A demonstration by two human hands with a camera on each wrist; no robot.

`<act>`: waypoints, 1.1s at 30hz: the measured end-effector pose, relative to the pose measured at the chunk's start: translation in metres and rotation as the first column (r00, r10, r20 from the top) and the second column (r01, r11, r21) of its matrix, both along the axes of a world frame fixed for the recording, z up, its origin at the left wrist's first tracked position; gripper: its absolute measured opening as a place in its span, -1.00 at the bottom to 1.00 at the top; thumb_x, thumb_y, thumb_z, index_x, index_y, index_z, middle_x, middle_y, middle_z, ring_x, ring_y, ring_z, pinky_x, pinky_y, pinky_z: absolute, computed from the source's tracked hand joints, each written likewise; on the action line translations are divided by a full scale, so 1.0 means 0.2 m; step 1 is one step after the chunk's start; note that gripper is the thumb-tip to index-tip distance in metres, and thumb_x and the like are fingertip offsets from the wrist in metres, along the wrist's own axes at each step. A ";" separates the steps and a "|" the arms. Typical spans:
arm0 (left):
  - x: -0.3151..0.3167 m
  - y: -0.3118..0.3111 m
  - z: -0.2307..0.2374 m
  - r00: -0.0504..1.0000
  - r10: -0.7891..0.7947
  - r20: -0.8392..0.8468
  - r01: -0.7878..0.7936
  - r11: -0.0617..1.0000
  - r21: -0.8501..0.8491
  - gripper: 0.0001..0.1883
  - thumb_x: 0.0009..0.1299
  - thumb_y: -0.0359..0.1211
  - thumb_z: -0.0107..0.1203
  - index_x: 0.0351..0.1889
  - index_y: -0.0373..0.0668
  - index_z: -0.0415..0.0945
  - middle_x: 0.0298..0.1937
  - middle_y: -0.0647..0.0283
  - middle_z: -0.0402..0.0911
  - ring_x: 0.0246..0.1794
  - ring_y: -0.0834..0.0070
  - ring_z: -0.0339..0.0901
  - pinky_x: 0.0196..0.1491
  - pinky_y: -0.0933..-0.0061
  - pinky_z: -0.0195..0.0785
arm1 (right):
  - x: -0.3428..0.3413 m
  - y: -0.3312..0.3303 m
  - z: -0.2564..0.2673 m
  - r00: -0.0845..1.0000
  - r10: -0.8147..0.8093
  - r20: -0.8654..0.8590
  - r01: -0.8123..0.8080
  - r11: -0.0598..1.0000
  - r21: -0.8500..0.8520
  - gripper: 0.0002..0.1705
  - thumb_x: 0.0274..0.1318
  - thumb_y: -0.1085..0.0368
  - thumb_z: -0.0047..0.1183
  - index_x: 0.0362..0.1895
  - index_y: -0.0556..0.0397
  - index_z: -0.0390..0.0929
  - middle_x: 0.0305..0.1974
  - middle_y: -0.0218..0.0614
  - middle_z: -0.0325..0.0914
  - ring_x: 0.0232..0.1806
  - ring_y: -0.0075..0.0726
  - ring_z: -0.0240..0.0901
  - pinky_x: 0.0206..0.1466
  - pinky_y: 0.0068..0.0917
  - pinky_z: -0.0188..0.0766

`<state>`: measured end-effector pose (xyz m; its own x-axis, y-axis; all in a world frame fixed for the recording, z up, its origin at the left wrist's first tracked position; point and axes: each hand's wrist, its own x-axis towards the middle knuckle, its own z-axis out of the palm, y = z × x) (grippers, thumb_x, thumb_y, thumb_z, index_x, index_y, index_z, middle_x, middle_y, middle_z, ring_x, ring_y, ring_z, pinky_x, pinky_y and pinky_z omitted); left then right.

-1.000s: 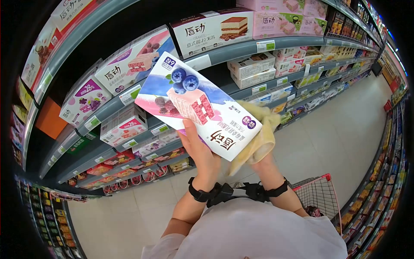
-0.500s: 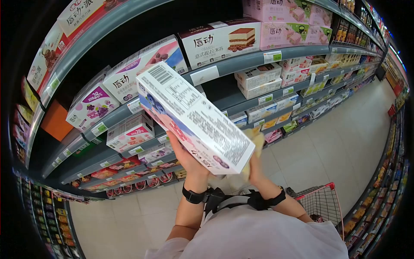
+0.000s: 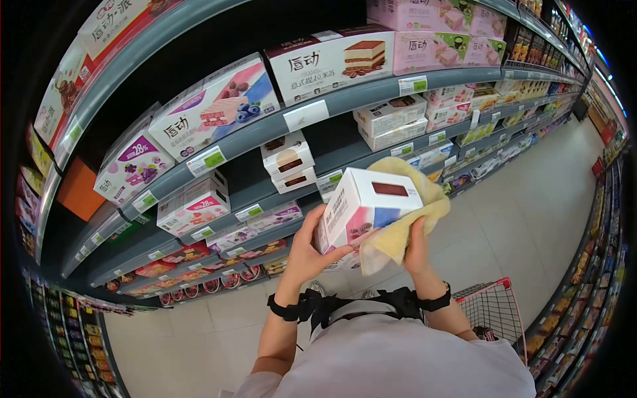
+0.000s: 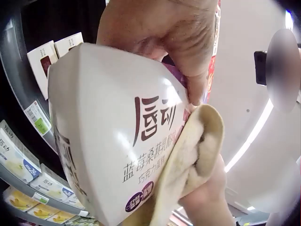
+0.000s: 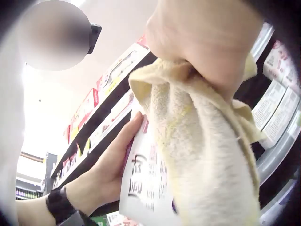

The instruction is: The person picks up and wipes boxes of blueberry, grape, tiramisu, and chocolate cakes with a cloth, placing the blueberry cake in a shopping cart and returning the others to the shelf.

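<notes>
My left hand point(image 3: 307, 254) grips one end of a white cake box point(image 3: 353, 211) with pink and blue print, its thumb along the near side. The right hand point(image 3: 417, 249) holds a pale yellow cloth point(image 3: 434, 199) against the box's other end. In the left wrist view the box point(image 4: 108, 117) shows a broad white face with dark lettering, and the left hand point(image 4: 160, 33) curls over its edge. Bunched cloth point(image 5: 197, 141) hangs from the right hand point(image 5: 207, 42) in the right wrist view, covering part of the box point(image 5: 143, 179).
Curved shelves in front carry a tiramisu box point(image 3: 332, 63), a blueberry cake box point(image 3: 215, 106) and pink boxes point(image 3: 431, 50). Two small white boxes point(image 3: 288, 161) stand a shelf lower. A red-rimmed wire cart point(image 3: 494, 308) is at the right, beside the tiled floor point(image 3: 491, 219).
The box has turned from its printed face, past its text side, to an end-on pose and moved lower right. The cloth, largely behind the box before, now shows around its right end.
</notes>
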<state>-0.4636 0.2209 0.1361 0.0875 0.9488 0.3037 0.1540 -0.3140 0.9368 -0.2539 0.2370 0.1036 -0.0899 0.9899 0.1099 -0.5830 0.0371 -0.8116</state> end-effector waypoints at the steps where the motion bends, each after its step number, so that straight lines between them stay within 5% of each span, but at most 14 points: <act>1: 0.00 -0.01 -0.01 1.000 0.025 0.002 -0.025 1.000 0.013 -0.15 -0.07 -0.33 0.45 0.20 -0.26 0.24 0.10 0.17 0.42 0.11 0.44 0.37 0.18 0.43 0.18 | 0.01 0.00 0.04 1.000 -0.021 -0.006 0.021 0.999 0.023 -0.49 0.35 0.02 -0.26 0.17 0.15 0.21 0.05 -0.34 0.32 0.03 -0.49 0.27 0.06 -0.49 0.27; 8: -0.01 -0.03 0.07 0.969 0.109 -0.220 -0.098 0.993 0.061 -0.15 -0.14 -0.36 0.47 0.17 -0.27 0.29 0.07 0.12 0.46 0.10 0.35 0.41 0.20 0.37 0.18 | 0.13 0.03 0.09 0.887 -0.252 0.386 0.111 0.929 0.353 -0.59 0.17 0.14 0.05 -0.01 0.16 0.41 -0.09 -0.28 0.47 -0.09 -0.34 0.41 -0.03 -0.38 0.34; 10: 0.00 -0.02 0.12 0.856 0.211 -0.471 -0.091 0.960 0.265 -0.27 -0.12 -0.28 0.43 0.07 -0.17 0.39 -0.13 0.16 0.53 -0.13 0.24 0.47 -0.03 0.33 0.28 | 0.15 0.02 0.11 0.746 -0.345 0.570 0.005 0.858 0.513 -0.61 0.03 0.20 0.18 -0.08 0.13 0.48 -0.17 -0.20 0.51 -0.12 -0.20 0.45 -0.03 -0.31 0.35; 13: 0.05 -0.03 0.16 0.778 0.224 -0.586 -0.079 0.962 0.263 -0.29 -0.17 -0.34 0.44 0.03 -0.15 0.42 -0.12 0.12 0.55 -0.13 0.18 0.48 0.01 0.30 0.29 | 0.14 -0.01 0.18 0.635 -0.364 0.681 -0.169 0.795 0.583 -0.58 -0.04 0.18 0.23 -0.09 0.09 0.51 -0.13 -0.14 0.51 -0.08 -0.10 0.45 -0.02 -0.25 0.35; 16: 0.07 -0.03 0.16 0.753 0.223 -0.619 -0.055 0.959 0.278 -0.32 -0.16 -0.30 0.44 -0.01 -0.13 0.44 -0.18 0.16 0.56 -0.18 0.18 0.47 -0.09 0.28 0.29 | 0.14 0.00 0.18 0.581 -0.386 0.716 -0.175 0.801 0.573 -0.42 -0.18 0.13 0.35 -0.03 0.07 0.49 -0.08 -0.20 0.51 -0.02 -0.14 0.44 0.03 -0.26 0.35; 19: 0.07 -0.04 0.21 0.712 0.255 -0.654 -0.024 0.940 0.341 -0.35 -0.16 -0.28 0.44 -0.03 -0.09 0.45 -0.20 0.20 0.57 -0.19 0.20 0.47 -0.10 0.25 0.26 | 0.18 0.02 0.17 0.672 -0.185 0.717 -0.140 0.919 0.368 -0.25 -0.37 0.13 0.47 0.01 0.07 0.47 -0.03 -0.23 0.51 0.02 -0.19 0.43 0.09 -0.29 0.34; 23: 0.07 -0.06 0.27 0.732 0.224 -0.643 0.022 0.936 0.351 -0.32 -0.14 -0.15 0.43 -0.01 -0.08 0.45 -0.13 0.19 0.55 -0.07 0.21 0.45 0.08 0.20 0.19 | 0.25 0.04 0.09 0.674 -0.151 0.723 -0.143 0.934 0.328 -0.12 -0.49 0.17 0.53 0.06 0.09 0.43 0.02 -0.23 0.49 0.06 -0.26 0.41 0.14 -0.32 0.32; 26: 0.06 -0.10 0.42 0.690 0.272 -0.671 0.045 0.909 0.414 -0.28 -0.10 -0.17 0.40 0.07 -0.11 0.40 0.02 0.18 0.47 0.10 0.21 0.36 0.28 0.17 0.02 | 0.29 0.03 0.02 0.774 -0.167 0.611 -0.025 0.956 0.293 -0.11 -0.49 0.19 0.53 0.07 0.13 0.41 0.05 -0.24 0.47 0.06 -0.30 0.41 0.15 -0.32 0.32; 28: -0.02 -0.12 0.43 0.752 0.465 -0.468 -0.215 0.844 0.492 -0.17 -0.01 -0.15 0.34 0.25 -0.11 0.23 0.22 0.12 0.33 0.29 0.18 0.19 0.37 0.09 -0.15 | 0.33 0.03 0.00 0.756 -0.266 0.598 0.045 0.933 0.358 -0.05 -0.52 0.21 0.54 0.12 0.14 0.37 0.06 -0.26 0.45 0.06 -0.33 0.40 0.16 -0.31 0.31; 29: -0.05 -0.12 0.39 0.751 0.466 -0.467 -0.217 0.843 0.493 -0.17 -0.01 -0.15 0.34 0.25 -0.11 0.23 0.22 0.12 0.33 0.29 0.18 0.19 0.37 0.09 -0.15 | 0.35 0.01 0.00 0.826 -0.248 0.506 0.125 0.956 0.265 0.06 -0.55 0.23 0.55 0.19 0.13 0.29 0.09 -0.26 0.42 0.09 -0.33 0.37 0.18 -0.29 0.29; 31: -0.11 -0.10 0.26 0.959 0.284 0.026 -0.285 0.952 0.110 -0.04 0.10 -0.15 0.26 0.41 -0.10 -0.07 0.33 0.01 0.17 0.35 0.14 0.09 0.35 0.10 -0.13 | 0.42 0.03 -0.11 0.846 -0.268 0.460 0.121 0.939 0.323 0.10 -0.56 0.23 0.55 0.22 0.12 0.24 0.11 -0.26 0.40 0.11 -0.31 0.35 0.20 -0.29 0.27; 32: -0.13 -0.10 0.22 0.959 0.281 0.024 -0.282 0.953 0.110 -0.04 0.10 -0.15 0.26 0.41 -0.10 -0.07 0.33 0.01 0.17 0.35 0.14 0.09 0.35 0.10 -0.13 | 0.46 0.04 -0.17 0.865 -0.284 0.413 0.120 0.918 0.379 0.15 -0.57 0.23 0.56 0.25 0.12 0.20 0.13 -0.25 0.37 0.14 -0.30 0.32 0.22 -0.29 0.26; 33: -0.13 -0.10 0.19 0.963 0.102 0.248 -0.068 0.988 -0.141 -0.02 0.14 -0.19 0.23 0.43 -0.09 -0.20 0.35 -0.03 0.12 0.36 0.14 0.07 0.34 0.11 -0.11 | 0.44 0.03 -0.13 0.817 -0.385 0.430 0.136 0.852 0.505 0.05 -0.40 0.18 0.50 0.25 0.11 0.20 0.14 -0.24 0.35 0.16 -0.26 0.29 0.25 -0.30 0.23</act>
